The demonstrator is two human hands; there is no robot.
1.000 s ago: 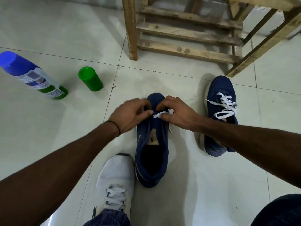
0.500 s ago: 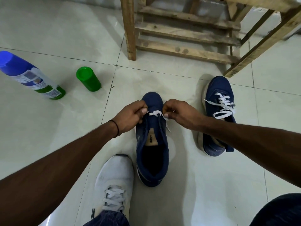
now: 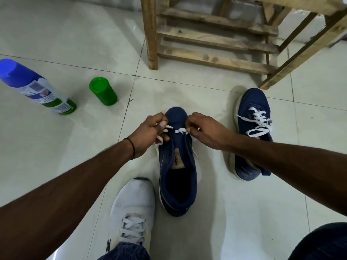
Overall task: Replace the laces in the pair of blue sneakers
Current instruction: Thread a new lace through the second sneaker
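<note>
The left hand (image 3: 150, 132) and right hand (image 3: 204, 131) sit either side of the front of a blue sneaker (image 3: 177, 166). Each has its fingers curled and pinches one part of a white lace (image 3: 178, 130). The hands are apart, and the lace runs across the lowest eyelets between them. More of the lace shows under the left hand's fingers beside the shoe's left edge, and a short piece hangs by its right edge. A thin black band (image 3: 132, 147) circles the left wrist.

This sneaker stands on the tiled floor (image 3: 56, 44) with its toe pointing away from the person. Its tongue is bare and its opening faces up. To its right, a little apart, stands the second blue sneaker (image 3: 252, 102), toe also pointing away, with a white lace of its own (image 3: 259, 122) loosely threaded and looped on top; the right forearm crosses over its heel.

Just left of the near sneaker's heel is a white shoe (image 3: 133, 199) on the person's foot. Well to the left stand a green cylinder (image 3: 102, 91) and a spray can (image 3: 35, 87) with a blue top. A wooden frame (image 3: 216, 38) stands beyond the sneakers
</note>
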